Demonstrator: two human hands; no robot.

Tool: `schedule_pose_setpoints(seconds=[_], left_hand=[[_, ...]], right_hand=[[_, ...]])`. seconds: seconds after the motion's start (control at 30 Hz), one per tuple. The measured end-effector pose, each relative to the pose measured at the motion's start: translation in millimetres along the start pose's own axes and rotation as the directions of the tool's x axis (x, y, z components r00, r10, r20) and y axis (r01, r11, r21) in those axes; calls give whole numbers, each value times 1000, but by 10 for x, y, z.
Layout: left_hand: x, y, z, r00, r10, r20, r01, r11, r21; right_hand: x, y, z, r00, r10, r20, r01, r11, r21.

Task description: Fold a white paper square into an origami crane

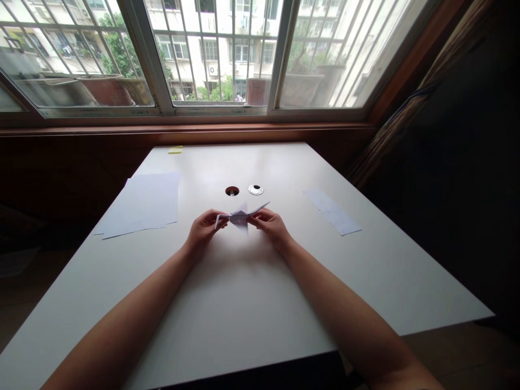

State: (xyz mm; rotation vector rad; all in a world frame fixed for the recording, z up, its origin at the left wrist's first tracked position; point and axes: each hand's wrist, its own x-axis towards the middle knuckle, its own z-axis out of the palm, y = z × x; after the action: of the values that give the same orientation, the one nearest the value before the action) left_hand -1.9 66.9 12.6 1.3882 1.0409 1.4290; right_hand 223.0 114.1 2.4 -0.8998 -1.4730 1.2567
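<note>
A small folded white paper figure (241, 216), shaped like an origami crane, is held just above the white table (244, 303) near its middle. My left hand (203, 228) pinches the figure's left tip with closed fingers. My right hand (271, 225) pinches its right side, where a pointed flap sticks out. Both forearms reach in from the near edge.
A stack of white paper sheets (142, 203) lies at the left. A narrow paper strip (332, 211) lies at the right. A round cable hole (232, 190) and its loose cap (255, 189) sit behind the hands. A yellow note (175, 150) lies by the far edge under the window.
</note>
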Motion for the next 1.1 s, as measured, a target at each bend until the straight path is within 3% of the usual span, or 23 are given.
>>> schedule_pose_setpoints(seconds=[0.17,0.63,1.1], left_hand=[[-14,7,5,998,61,-23,-61,998,25],[-9,-23,-12,997,76,-34,-74,996,57],[-13,21,-10,988,151,-32,-147,983,112]], right_hand=[[-21,-23,3,999,7,36,-7,1000,9],[-46,-102,25,999,-5,34,4,999,48],[-56,-71,69,988,-49,-146,61,995,75]])
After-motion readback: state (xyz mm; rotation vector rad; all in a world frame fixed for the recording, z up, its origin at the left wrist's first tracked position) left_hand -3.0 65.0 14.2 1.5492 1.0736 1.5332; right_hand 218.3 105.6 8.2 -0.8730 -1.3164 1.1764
